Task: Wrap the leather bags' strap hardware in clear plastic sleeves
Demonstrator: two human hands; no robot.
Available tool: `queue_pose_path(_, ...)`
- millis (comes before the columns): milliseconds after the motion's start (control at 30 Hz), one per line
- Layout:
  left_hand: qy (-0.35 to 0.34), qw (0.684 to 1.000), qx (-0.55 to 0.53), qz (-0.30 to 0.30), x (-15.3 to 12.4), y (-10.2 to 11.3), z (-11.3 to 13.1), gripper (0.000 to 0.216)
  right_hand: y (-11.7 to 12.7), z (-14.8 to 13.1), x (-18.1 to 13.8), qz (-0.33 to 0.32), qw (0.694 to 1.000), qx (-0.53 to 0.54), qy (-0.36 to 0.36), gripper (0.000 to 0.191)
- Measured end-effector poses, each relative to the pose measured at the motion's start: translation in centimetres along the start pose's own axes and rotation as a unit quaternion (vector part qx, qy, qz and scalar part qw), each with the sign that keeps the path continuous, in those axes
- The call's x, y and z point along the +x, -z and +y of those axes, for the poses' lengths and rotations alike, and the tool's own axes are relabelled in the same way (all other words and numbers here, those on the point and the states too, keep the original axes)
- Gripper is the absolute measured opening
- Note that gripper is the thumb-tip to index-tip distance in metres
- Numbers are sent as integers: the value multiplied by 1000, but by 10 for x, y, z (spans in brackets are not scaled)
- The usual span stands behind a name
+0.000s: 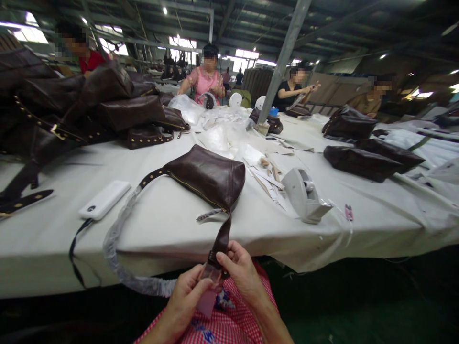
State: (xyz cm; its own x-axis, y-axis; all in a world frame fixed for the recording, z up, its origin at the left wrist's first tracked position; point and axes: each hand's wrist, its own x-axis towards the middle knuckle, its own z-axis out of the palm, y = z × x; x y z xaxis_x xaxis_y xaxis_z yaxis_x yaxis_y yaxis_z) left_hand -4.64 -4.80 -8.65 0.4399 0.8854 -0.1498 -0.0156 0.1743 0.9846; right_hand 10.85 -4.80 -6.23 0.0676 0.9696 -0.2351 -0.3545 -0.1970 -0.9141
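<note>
A dark brown leather handbag (208, 176) lies on the white table (172, 224) in front of me. Its studded strap runs off the left, wrapped in clear plastic film (118, 243) that loops down past the table edge. The strap's other end (221, 239) hangs over the edge to my hands. My left hand (186, 298) pinches a clear piece of plastic wrap (210, 286) at the strap's tip. My right hand (240, 272) grips the strap end just above it, fingers closed.
A white power bank (104, 199) with a black cable lies left. A white tape dispenser (304, 193) and paper scraps sit right. Piles of brown bags (89, 110) fill the left; more bags (369, 157) lie far right. Several people work across the table.
</note>
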Motion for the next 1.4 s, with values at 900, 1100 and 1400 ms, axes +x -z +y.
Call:
queue_pose_path(900,60,993,-97,-11,1,-6,4,18,7,6,6,-7,999,-4,-33,40)
queue_pose_path(1100,104,987,-126,11,3,-8,5,21,7,10,7,-6,999,-27,-25,38)
queue_pose_path(1400,103,986,-129,15,6,-10,10,28,7,9,8,-3,1000,-20,-11,35)
